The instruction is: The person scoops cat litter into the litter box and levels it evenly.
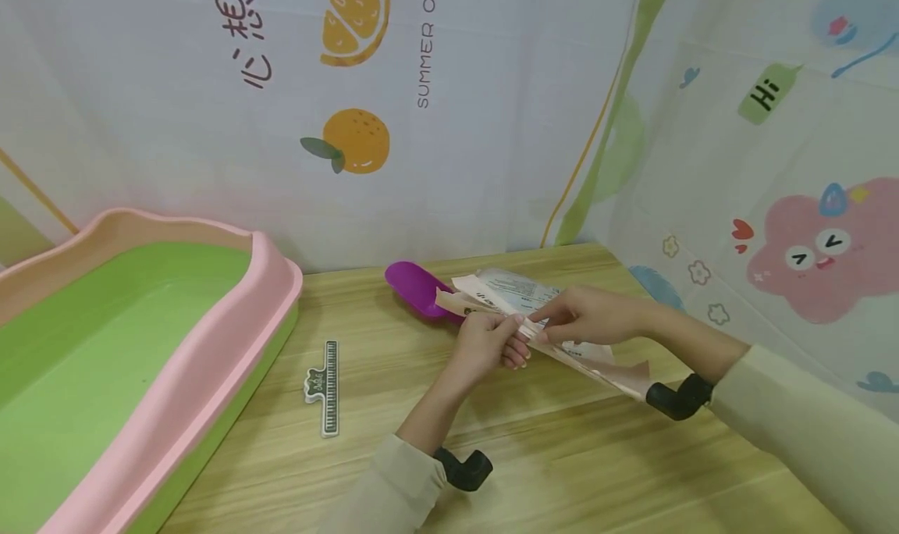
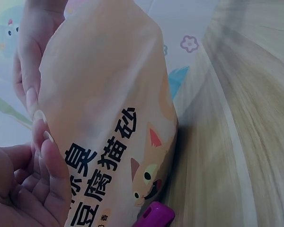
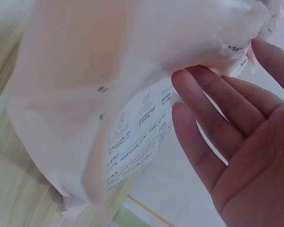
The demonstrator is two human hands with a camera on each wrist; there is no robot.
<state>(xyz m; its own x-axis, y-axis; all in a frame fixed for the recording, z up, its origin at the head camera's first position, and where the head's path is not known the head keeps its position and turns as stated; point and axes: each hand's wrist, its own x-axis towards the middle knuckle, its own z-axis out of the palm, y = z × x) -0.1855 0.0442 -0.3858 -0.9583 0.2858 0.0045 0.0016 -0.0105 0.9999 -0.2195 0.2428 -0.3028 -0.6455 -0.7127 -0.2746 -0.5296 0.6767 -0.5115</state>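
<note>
The paper bag (image 2: 102,61) is on the right side of the table (image 1: 393,409), toward the far edge. It seems to stand up. Its top edge makes a long line that goes from far left to near right. Both hands meet near the middle of that line, so the bag is right at the fingers and neither hand has to reach.

The left hand (image 1: 486,343) comes in from the near side. Its thumb is on top and its fingers curl under, and they pinch the edge. The right hand (image 1: 600,315) comes in from the right. Its thumb and bent fingers pinch the same edge, just beside the left thumb. The two hands are about as close to the bag as each other. A small white bit shows between them, but I cannot tell what it is.

A purple scoop (image 1: 416,286) is at the far left end of the bag, and the bag hides part of it. A clip (image 1: 330,389) lies more to the left, well apart from the hands. The big pink and green tray (image 1: 232,339) is at the far left.
</note>
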